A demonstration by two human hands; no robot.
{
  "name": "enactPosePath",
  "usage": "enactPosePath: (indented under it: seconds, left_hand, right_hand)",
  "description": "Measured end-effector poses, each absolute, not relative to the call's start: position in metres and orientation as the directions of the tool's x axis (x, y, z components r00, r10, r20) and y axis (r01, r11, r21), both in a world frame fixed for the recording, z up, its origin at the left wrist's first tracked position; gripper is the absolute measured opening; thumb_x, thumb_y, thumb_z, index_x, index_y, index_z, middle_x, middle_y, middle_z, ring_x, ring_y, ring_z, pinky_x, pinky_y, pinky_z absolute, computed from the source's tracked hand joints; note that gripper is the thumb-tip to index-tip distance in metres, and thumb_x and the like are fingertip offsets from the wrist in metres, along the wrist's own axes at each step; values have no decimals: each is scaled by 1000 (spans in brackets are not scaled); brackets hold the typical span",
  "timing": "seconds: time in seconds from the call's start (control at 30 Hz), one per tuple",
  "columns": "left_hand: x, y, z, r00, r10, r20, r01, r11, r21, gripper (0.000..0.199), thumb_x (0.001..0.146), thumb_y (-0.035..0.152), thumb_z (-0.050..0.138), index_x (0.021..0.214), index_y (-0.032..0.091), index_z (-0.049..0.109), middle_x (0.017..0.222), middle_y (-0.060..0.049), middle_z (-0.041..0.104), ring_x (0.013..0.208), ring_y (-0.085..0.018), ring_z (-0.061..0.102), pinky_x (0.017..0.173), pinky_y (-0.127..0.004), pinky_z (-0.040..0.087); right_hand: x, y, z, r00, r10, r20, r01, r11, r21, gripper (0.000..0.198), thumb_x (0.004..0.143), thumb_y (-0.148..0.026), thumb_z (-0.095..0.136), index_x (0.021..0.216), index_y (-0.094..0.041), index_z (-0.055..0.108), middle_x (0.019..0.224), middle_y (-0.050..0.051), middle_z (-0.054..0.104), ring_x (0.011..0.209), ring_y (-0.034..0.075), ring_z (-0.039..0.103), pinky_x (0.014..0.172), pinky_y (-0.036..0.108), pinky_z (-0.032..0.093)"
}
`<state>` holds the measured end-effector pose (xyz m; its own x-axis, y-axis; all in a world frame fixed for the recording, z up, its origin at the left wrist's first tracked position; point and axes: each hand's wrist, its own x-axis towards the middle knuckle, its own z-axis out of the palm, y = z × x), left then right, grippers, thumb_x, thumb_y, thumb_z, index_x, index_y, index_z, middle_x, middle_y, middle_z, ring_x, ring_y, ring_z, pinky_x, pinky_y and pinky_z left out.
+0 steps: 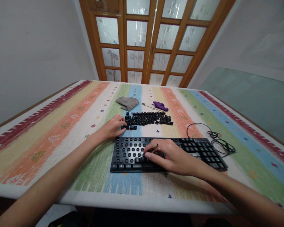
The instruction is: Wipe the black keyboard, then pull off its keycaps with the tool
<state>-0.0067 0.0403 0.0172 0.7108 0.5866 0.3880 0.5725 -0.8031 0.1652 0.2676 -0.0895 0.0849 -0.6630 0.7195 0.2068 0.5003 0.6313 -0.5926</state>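
A black keyboard [126, 157] lies before me, with most keycaps gone from its left part and bare key posts showing. Over its middle is my right hand [171, 156], thumb and index finger close together at the posts just above a few fitted keycaps [140, 160]. Whatever they pinch is too small to make out. Beyond the keyboard, rows of loose black keycaps [146, 119] are laid out on the cloth. My left hand [115, 126] is at their left end, its fingers and thumb closed around a keycap at the near row.
Behind the loose keycaps lie a grey cloth [127, 102], a thin rod-like tool [153, 107] and a purple cloth [160, 106]. The keyboard's coiled cable [221, 142] rests at the right. A striped tablecloth [61, 126] covers the table. Wooden glazed doors [146, 50] stand beyond.
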Motion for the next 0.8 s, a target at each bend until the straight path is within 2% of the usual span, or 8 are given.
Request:
enactPosePath:
  seconds: [0.33,0.4,0.5,0.57,0.67,0.8]
  left_hand:
    - [-8,29,25,676,599,429,571,-794,209,16,89,24,61,99,15,70,96,-9,62,93,-24,57,87,-40,50]
    - [-3,22,30,686,575,446,544,-813,210,17,91,24,58,97,14,70,95,-10,62,93,-23,57,86,-39,50]
    - [5,11,35,710,545,446,503,-836,221,18,93,24,56,97,14,70,94,-10,63,92,-22,58,85,-38,50]
    - [9,4,37,727,537,428,489,-842,226,17,93,23,56,97,14,70,96,-9,63,92,-22,57,84,-37,50]
    - [13,-3,38,746,544,384,481,-839,253,16,92,23,57,94,14,70,96,-9,63,92,-22,58,84,-36,50]
    - [13,-11,43,772,567,289,469,-814,343,11,88,21,60,90,16,70,95,-8,63,92,-21,59,84,-36,49]
  right_hand:
    - [253,-94,62,-567,796,211,440,509,-740,21,98,-29,54,96,-15,70,84,4,73,72,14,65,70,26,48]
    - [248,-98,60,-624,741,247,428,588,-686,21,99,-29,53,97,-15,69,83,5,71,73,15,63,71,26,48]
    - [240,-102,62,-752,599,275,413,754,-510,22,99,-28,51,97,-14,67,86,9,68,79,18,60,73,30,47]
    - [235,-98,66,-769,588,250,445,774,-450,23,99,-26,48,93,-13,66,86,10,68,78,19,59,74,32,46]
    - [232,-80,70,-661,732,164,545,619,-566,27,99,-28,48,80,-14,62,76,7,67,67,16,58,69,30,45]
    - [238,-48,70,-565,817,-114,486,219,-846,29,99,-30,47,77,-15,59,65,2,64,51,10,54,52,23,43]
